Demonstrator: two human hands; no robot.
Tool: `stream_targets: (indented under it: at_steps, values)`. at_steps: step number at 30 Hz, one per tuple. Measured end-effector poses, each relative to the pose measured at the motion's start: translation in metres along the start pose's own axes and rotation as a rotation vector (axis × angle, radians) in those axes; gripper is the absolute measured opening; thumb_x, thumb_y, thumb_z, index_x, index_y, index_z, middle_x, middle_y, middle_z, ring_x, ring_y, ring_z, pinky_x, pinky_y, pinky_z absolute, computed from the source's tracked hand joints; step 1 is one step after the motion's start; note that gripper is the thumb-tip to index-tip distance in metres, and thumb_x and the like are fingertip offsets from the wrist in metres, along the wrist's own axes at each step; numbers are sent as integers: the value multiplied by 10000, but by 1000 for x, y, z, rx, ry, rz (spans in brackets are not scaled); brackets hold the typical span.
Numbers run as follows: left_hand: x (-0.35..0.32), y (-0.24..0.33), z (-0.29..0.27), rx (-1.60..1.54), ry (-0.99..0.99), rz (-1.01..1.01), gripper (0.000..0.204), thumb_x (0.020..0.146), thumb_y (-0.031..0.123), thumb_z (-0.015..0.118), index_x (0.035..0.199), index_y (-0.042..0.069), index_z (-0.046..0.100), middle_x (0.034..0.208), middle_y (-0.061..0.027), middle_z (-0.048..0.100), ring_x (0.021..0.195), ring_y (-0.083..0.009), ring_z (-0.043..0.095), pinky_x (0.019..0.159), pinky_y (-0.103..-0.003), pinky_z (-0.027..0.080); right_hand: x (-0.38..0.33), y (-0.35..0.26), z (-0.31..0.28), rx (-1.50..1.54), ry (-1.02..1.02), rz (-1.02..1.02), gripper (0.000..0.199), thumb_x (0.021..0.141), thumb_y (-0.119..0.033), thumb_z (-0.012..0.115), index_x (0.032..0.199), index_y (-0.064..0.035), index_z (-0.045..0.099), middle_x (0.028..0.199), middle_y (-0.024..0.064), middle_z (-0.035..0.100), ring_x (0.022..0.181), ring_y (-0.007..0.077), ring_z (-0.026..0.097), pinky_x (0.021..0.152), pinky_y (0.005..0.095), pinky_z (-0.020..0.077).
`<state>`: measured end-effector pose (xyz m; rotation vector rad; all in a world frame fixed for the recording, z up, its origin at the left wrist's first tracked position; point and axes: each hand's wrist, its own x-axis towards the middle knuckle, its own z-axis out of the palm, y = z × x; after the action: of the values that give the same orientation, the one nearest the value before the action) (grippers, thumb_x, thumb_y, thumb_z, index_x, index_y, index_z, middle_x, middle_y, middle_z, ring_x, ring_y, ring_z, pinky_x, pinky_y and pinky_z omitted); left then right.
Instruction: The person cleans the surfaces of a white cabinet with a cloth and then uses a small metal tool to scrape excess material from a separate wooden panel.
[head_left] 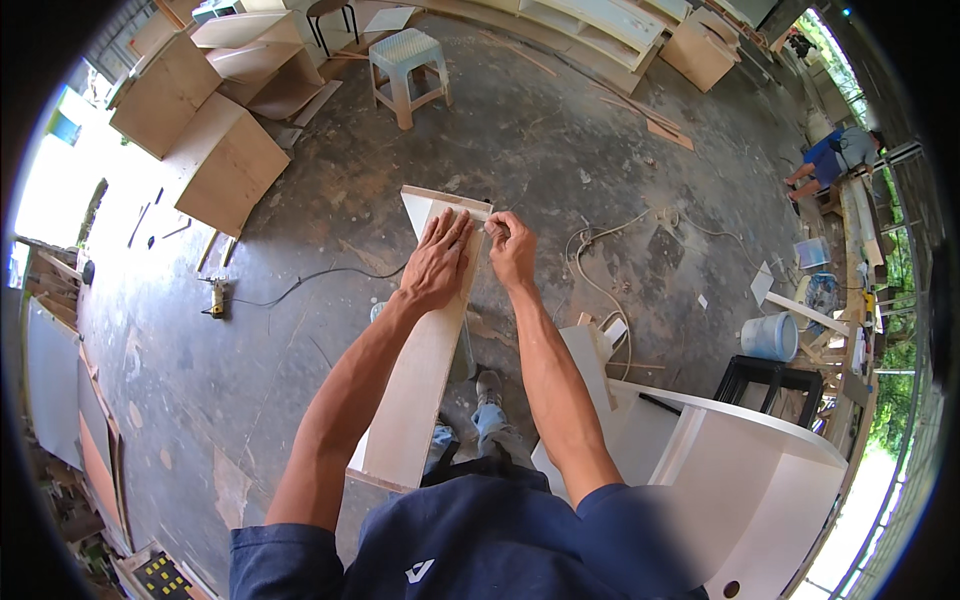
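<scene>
A long pale wooden panel (421, 385) with a raised strip along its far end (440, 197) stretches away from my body. It seems to rest on something glassy or clear that is mostly hidden beneath it. My left hand (436, 262) lies flat on the panel close to the far end, fingers extended and pressed to the surface. At the panel's far right corner, my right hand (512, 250) is closed, its fingertips pinched together against the edge. Whatever those fingertips hold, if anything, is too small and hidden to make out.
A yellow-and-metal power tool (215, 298) with a cord lies left. A plastic stool (408, 50) and wooden boxes (228, 165) stand farther off. At right are a hose (600, 270), a bucket (770, 338), a black crate (740, 375), a white cabinet (745, 460) and another person (848, 152).
</scene>
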<state>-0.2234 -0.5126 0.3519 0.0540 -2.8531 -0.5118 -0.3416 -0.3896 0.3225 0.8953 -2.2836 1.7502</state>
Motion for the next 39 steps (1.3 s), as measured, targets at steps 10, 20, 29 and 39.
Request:
stream_targets:
  at_steps: [10,20,29,39]
  values:
    - [-104,36,-25,-95,-109,3,528,977,156,451,1469,-30,405,1573,-200,333,1485,-386,238,1234,-464,161,-101,-47,-11,-10,53,36,51,920,-44,657,939,3,649,861,125,672,732,268,648,662,343,510]
    - [-79,24,-27,-107,-39,-5,569,978,157,441,1512,-4,329,1589,-183,305,1497,-354,221,1236,-462,150,-65,-40,-12,56,-88,51,80,916,-61,666,935,16,658,805,115,668,701,220,643,648,318,502]
    - [-80,24,-23,-23,-103,77,509,1009,210,433,1480,14,417,1580,-148,349,1496,-351,231,1228,-471,154,-94,-49,-18,51,-8,117,67,911,-57,668,925,7,655,831,114,661,698,224,636,636,332,495]
    - [-85,25,-26,-68,-91,87,511,1012,198,417,1485,5,407,1577,-150,350,1494,-346,234,1234,-464,157,-97,-55,-13,-45,32,37,30,903,-21,640,913,7,638,839,135,658,755,300,641,666,360,502]
